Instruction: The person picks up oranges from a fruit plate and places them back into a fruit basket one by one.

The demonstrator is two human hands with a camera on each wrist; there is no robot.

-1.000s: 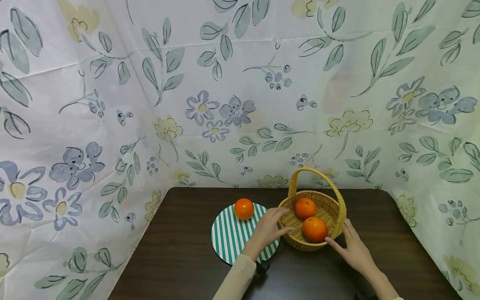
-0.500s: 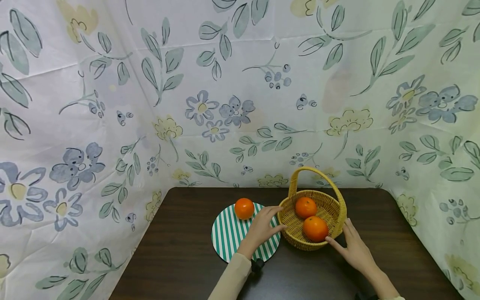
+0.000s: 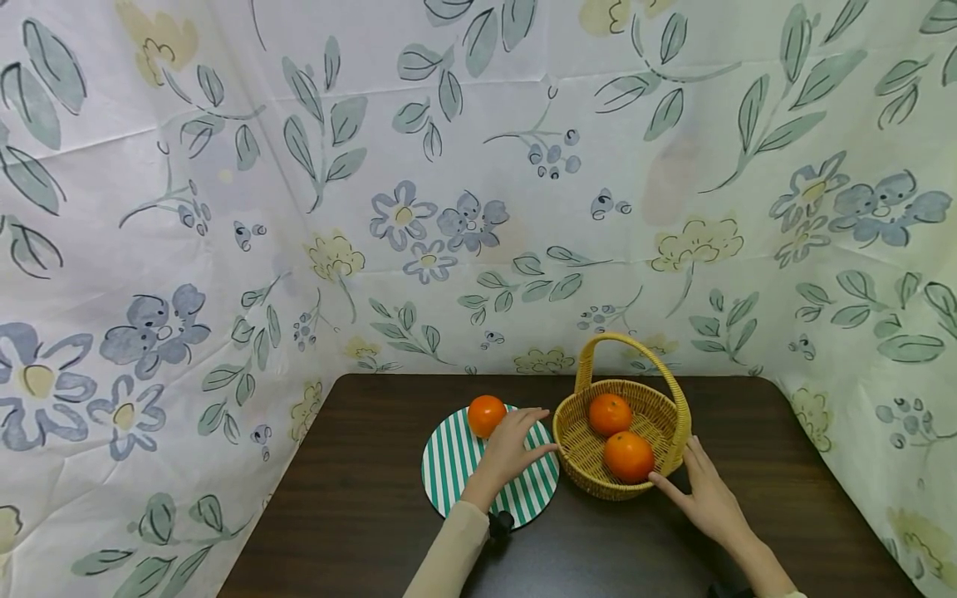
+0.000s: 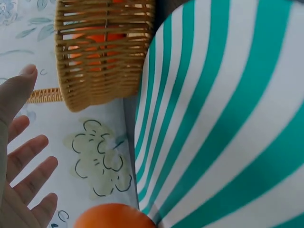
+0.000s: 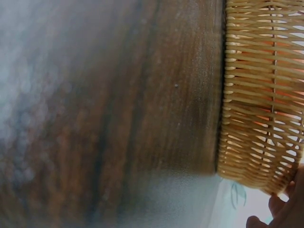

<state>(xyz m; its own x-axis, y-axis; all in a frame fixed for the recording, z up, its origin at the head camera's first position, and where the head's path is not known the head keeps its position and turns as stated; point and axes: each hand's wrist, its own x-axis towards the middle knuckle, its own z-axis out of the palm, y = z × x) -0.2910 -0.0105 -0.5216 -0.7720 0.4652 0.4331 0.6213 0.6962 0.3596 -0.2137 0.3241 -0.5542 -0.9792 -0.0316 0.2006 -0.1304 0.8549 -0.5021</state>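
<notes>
My left hand [image 3: 507, 455] hovers over a round green-and-white striped plate [image 3: 456, 465], holding nothing. Its fingers are spread in the left wrist view, apart from the basket. An orange [image 3: 486, 415] sits at the plate's far edge, just beyond that hand. To the right stands a yellow wicker basket [image 3: 571, 473] with an upright handle; two oranges, a rear one [image 3: 609, 414] and a front one [image 3: 628, 457], lie inside. My right hand [image 3: 706, 502] rests against the basket's right side with fingers extended. In the right wrist view its fingertips touch the woven wall [image 5: 261, 104].
All this stands on a dark brown wooden table [image 3: 344, 498]. A floral cloth [image 3: 478, 208] hangs behind the table's far edge and along both sides. The basket stands close beside the plate's right edge.
My left hand has drawn back leftward from the basket's rim to over the plate. The right hand, basket and oranges stay where they were.
</notes>
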